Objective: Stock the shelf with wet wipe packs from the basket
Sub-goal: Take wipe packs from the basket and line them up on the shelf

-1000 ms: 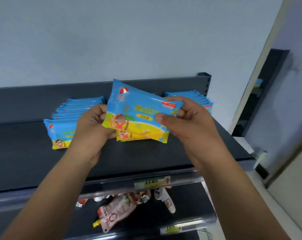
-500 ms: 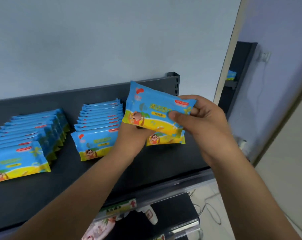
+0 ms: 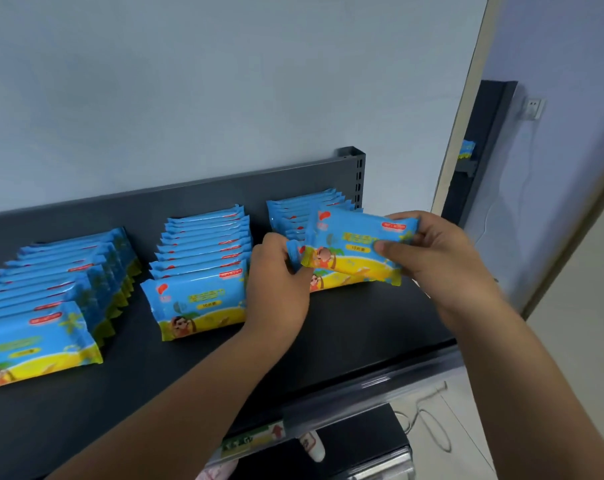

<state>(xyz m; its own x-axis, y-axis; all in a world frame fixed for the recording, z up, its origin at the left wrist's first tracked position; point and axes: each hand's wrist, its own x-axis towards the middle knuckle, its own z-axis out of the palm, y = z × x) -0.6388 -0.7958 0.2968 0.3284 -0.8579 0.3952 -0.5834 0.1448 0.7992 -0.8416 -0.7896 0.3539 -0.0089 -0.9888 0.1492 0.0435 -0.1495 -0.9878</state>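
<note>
1. Head view: compared with a second before, the wet wipe pack (image 3: 357,249) had stayed in both hands. It had sunk towards the front of the right row (image 3: 304,211) at 1 o'clock. Whether it touched the pack lying under it could not be told.
2. The left hand (image 3: 279,282) pinched the pack's left end with curled fingers. The right hand (image 3: 439,258) gripped the right end, thumb across the front.
3. The view had also swung left and taken in a further row. Judged from this, only the setting down and letting go remained.
4. Counted on the shelf (image 3: 328,341):
   - three rows in all
   - the left row (image 3: 51,306) at 9 o'clock
   - the middle row (image 3: 203,258), roughly nine packs
   - the right row, partly hidden
   - one pack in hand
   - no basket in view
</note>
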